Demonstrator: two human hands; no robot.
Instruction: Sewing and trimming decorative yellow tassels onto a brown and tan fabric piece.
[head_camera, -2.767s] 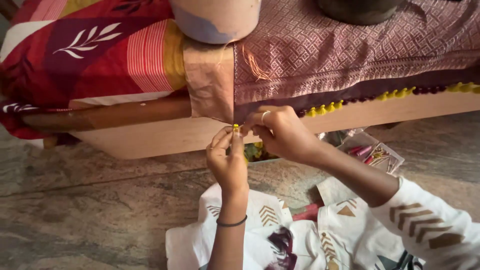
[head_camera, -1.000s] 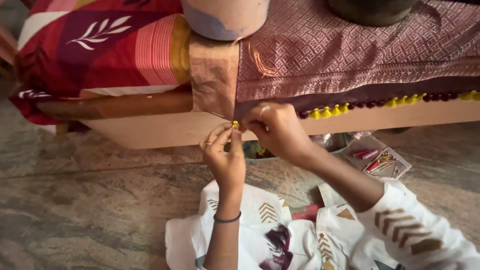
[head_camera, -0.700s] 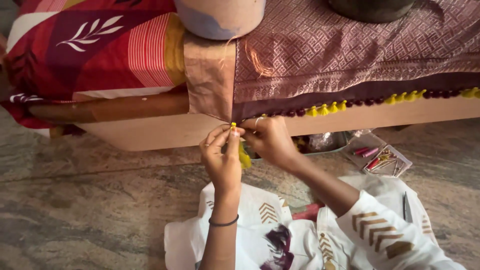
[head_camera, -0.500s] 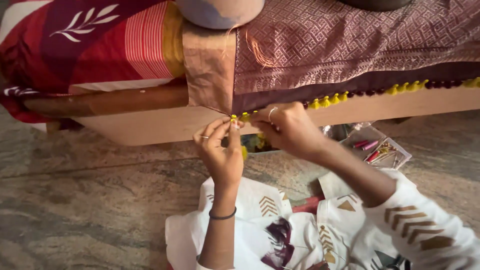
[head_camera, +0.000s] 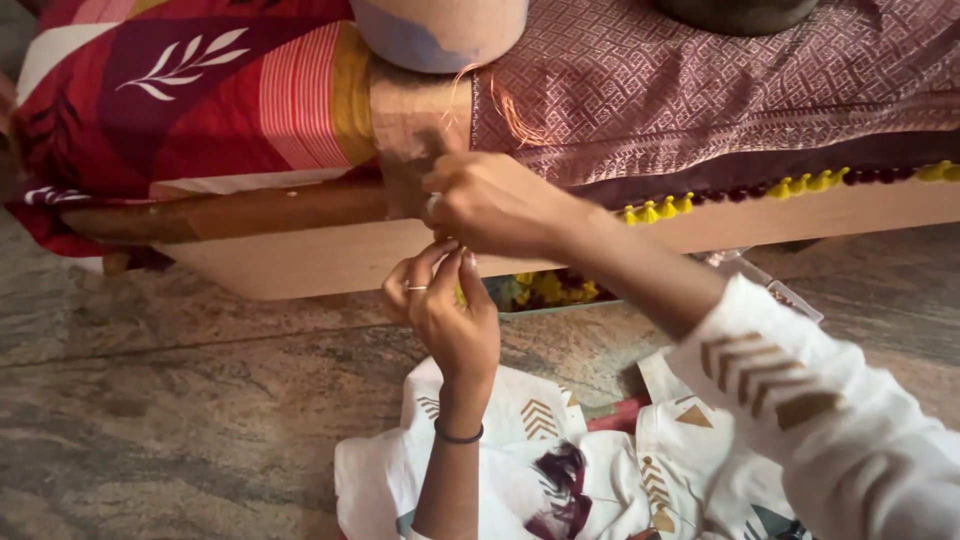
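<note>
A small yellow tassel (head_camera: 461, 292) sits pinched between the fingertips of the left hand (head_camera: 445, 312), just under the hanging edge of the maroon patterned cloth (head_camera: 700, 90) draped over the wooden bed frame (head_camera: 330, 250). The right hand (head_camera: 490, 203) is closed just above it, fingers curled together against the cloth's gold-brown border (head_camera: 415, 130); what it grips is hidden. The two hands nearly touch. A row of yellow and dark tassels (head_camera: 740, 195) runs along the cloth's hem to the right. A tray of loose yellow tassels (head_camera: 545, 290) lies under the frame, behind the hands. A red leaf-print bedsheet (head_camera: 180, 90) covers the mattress at left, above the stone floor (head_camera: 180, 400).
</note>
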